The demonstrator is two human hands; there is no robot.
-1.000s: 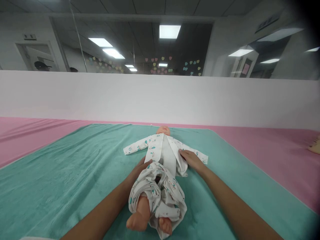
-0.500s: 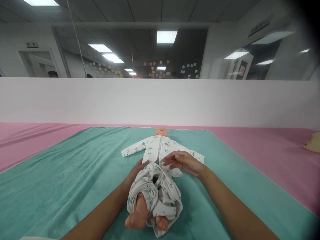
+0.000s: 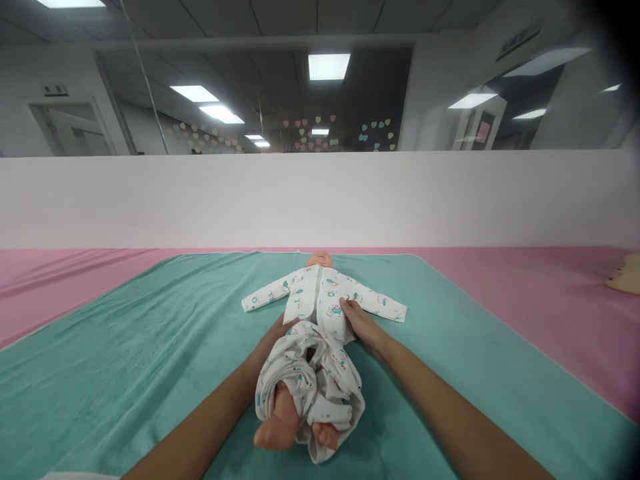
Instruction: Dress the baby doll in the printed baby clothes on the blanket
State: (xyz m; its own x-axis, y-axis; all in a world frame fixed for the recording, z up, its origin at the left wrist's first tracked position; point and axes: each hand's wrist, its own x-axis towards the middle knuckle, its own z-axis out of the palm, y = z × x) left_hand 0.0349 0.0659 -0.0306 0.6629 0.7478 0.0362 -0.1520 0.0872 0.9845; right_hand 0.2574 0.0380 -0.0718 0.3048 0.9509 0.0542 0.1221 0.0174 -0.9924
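A baby doll (image 3: pixel 283 417) lies on its back, its head at the far end and its bare feet toward me. It wears a white printed jacket (image 3: pixel 300 293), sleeves spread to both sides, and white printed pants (image 3: pixel 340 387) bunched around its legs. My left hand (image 3: pixel 273 339) grips the doll's waist from the left, thumb on top where jacket and pants meet. On the other side, my right hand (image 3: pixel 364 327) holds the jacket's lower side against the doll, thumb on the cloth. The remaining fingers of both hands are mostly hidden.
Beneath the doll spreads a teal cloth (image 3: pixel 150 353), over a pink cover (image 3: pixel 530 300). A white low wall (image 3: pixel 320 200) runs along the back, below glass panes with heart stickers. A yellowish object (image 3: pixel 625 275) sits at the right edge.
My right hand has dropped from above the doll's middle to its right side and taken hold there. The jacket's lower right edge is tucked inward. My left hand stays at the waist.
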